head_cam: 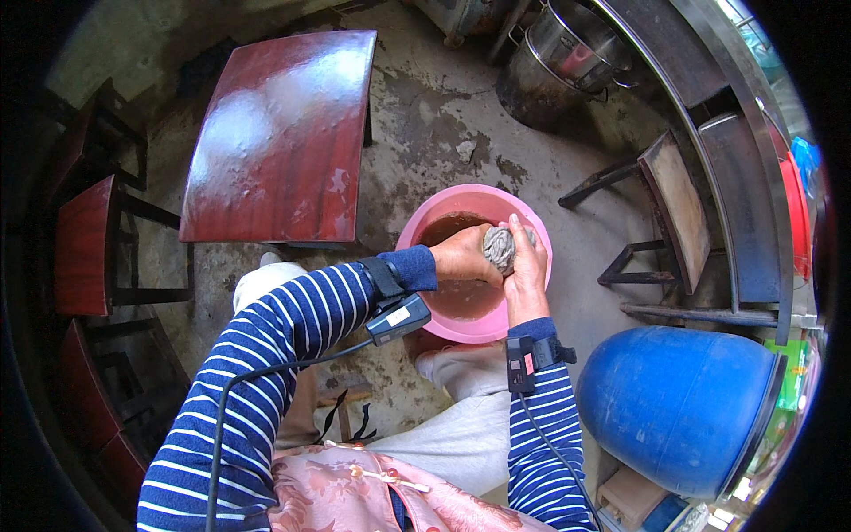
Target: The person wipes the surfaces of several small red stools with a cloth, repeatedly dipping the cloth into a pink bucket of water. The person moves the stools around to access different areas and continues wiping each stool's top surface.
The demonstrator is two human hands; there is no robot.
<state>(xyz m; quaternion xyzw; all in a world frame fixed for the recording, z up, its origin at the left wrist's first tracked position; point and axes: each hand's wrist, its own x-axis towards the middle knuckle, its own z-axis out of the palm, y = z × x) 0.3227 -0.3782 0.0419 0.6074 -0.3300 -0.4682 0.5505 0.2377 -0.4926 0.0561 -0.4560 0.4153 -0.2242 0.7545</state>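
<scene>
Above a pink plastic basin (433, 324) on the floor, both my hands grip a bunched grey cloth (498, 249). My left hand (465, 255) wraps it from the left, fingers curled. On its other side, my right hand (528, 269) presses against it with the fingers pointing away from me. A small end of the cloth shows past the right fingers. Cloudy brownish water (465, 302) stands in the basin beneath my hands. The basin sits just beyond my knees.
A red-brown wooden table (279, 153) stands at the left, with stools (86, 249) beside it. A wood-topped stool (678, 213) and a blue plastic drum (675, 405) are at the right. Large metal pots (552, 73) stand at the back. Cables run from both wrist devices.
</scene>
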